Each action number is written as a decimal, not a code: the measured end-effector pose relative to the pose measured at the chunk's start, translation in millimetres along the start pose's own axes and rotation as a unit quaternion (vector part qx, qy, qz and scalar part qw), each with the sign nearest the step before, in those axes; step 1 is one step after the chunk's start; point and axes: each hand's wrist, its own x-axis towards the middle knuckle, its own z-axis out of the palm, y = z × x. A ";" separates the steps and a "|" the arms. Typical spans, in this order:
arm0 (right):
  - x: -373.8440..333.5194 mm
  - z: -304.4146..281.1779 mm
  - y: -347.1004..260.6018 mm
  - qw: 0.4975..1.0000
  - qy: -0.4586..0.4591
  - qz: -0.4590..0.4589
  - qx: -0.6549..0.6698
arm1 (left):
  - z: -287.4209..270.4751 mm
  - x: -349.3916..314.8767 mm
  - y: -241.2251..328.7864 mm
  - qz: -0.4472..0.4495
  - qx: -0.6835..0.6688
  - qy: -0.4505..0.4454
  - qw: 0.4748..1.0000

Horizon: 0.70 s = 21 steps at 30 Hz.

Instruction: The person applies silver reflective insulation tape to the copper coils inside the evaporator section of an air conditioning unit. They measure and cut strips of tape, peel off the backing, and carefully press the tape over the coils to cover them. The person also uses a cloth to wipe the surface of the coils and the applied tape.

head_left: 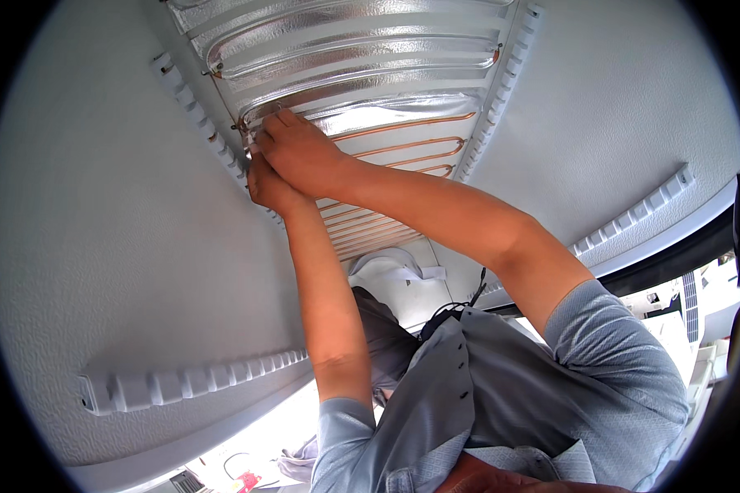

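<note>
My left hand (273, 187) and my right hand (300, 148) are together at the left edge of a panel of bent copper tubing (403, 149). Both hands have curled, closed fingers. My right hand lies over part of my left. A small white bit (252, 149) shows by the fingertips, but what they pinch is mostly hidden. Right of my hands runs a shiny foil strip (403, 111), crinkled and bright along its lower edge. Above it, wide foil strips (345, 67) cover the tube rows. Below it, the copper rows are bare.
White walls of a cabinet-like space stand on both sides. Notched white rails line them at upper left (193, 107), upper right (501, 90), lower left (189, 382) and right (633, 214). A curled white strip (378, 259) lies beyond the bare tubes, near dark cables (452, 311).
</note>
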 end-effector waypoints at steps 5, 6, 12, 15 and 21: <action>4.6 0.9 -0.8 1.000 -0.015 0.005 -0.013 | -2.2 1.8 -0.5 -0.019 -0.005 -0.034 0.999; 6.1 1.3 -2.0 1.000 -0.011 0.007 -0.009 | -3.4 2.9 1.6 -0.020 -0.003 -0.041 0.999; 9.2 -2.3 -4.5 1.000 -0.006 0.019 0.018 | -5.8 3.5 1.4 -0.031 0.020 -0.074 0.997; 9.1 -3.6 -2.9 0.999 -0.024 0.020 0.045 | -4.0 -0.7 3.0 -0.031 0.027 -0.082 0.996; -14.1 -10.6 7.5 0.997 -0.010 -0.005 0.074 | -13.5 16.8 -0.2 -0.072 -0.037 -0.104 0.991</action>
